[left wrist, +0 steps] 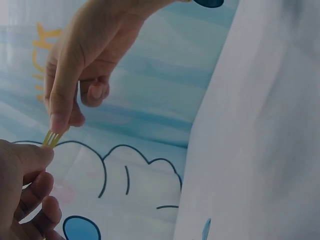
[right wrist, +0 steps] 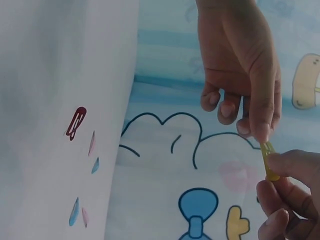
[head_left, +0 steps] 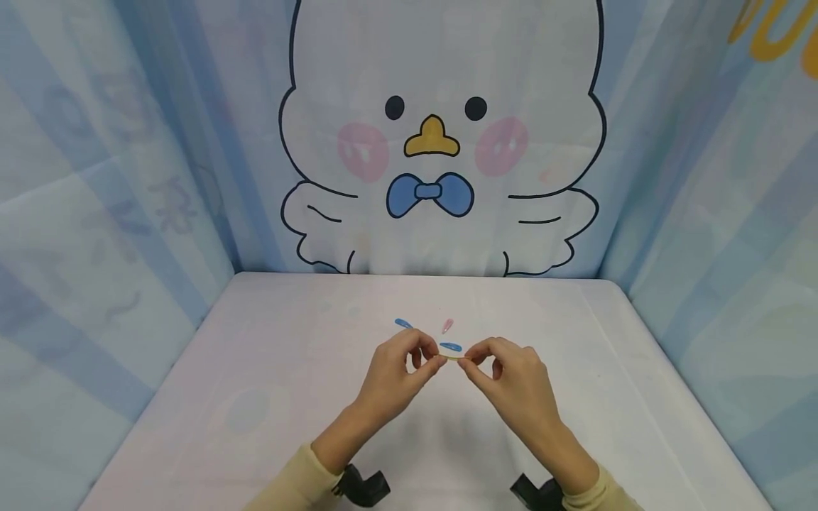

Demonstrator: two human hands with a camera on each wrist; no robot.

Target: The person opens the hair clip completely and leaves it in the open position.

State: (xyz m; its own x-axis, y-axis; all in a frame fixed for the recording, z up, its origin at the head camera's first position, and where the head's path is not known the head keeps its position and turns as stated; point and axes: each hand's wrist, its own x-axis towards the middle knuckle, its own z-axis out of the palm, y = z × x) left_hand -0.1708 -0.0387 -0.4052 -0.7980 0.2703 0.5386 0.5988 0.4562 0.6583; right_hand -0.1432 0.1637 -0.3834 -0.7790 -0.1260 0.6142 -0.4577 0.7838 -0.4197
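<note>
Two blue clips [head_left: 450,347], one beyond left hand [head_left: 393,367]

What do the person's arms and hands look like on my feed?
The left hand and right hand are bare, without gloves. The left sleeve and right sleeve are pale yellowish, with a black, angular device beside each cuff.

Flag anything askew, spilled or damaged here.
Nothing stands out. The left hand and right hand pinch the yellow clip, which shows no clear damage, and the other clips lie loose on the table.
</note>
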